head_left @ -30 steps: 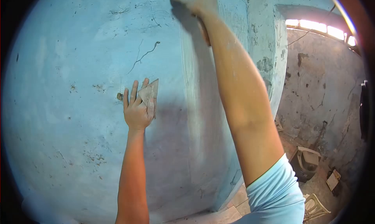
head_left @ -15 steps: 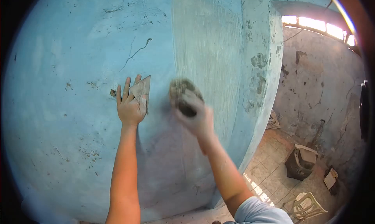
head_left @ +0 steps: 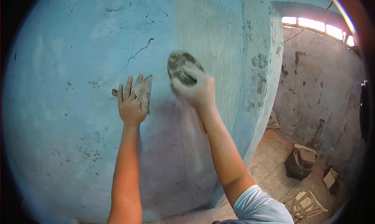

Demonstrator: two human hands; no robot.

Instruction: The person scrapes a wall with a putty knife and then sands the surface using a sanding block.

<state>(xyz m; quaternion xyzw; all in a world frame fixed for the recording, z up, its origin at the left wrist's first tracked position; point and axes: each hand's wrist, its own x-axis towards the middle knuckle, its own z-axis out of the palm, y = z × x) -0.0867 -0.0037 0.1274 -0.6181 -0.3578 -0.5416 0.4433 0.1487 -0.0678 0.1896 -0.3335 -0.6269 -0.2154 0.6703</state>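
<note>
Against the blue wall point(head_left: 90, 146), my left hand point(head_left: 132, 107) rests with fingers spread upward, holding a flat, greyish triangular scraper blade point(head_left: 143, 90) between thumb and fingers. My right hand point(head_left: 197, 85) is wrapped round a dark oval pad point(head_left: 179, 64) with a pale, dusty surface, pressed to the wall at the edge between the blue paint and a paler, streaked strip point(head_left: 211, 40). The right hand is slightly blurred. A long crack point(head_left: 136, 54) runs above the left hand, and a small chipped hole point(head_left: 114, 92) is beside its fingers.
Right of the wall's edge point(head_left: 265, 99) a room opens up, with an old box-shaped television point(head_left: 300, 161) on the tiled floor point(head_left: 273, 181). A plastic chair point(head_left: 308, 205) stands at the bottom right. A shovel-like tool point(head_left: 318, 132) leans at the far wall point(head_left: 312, 75).
My right hand and the oval pad have moved up along the wall. My left hand with the scraper has stayed almost in place.
</note>
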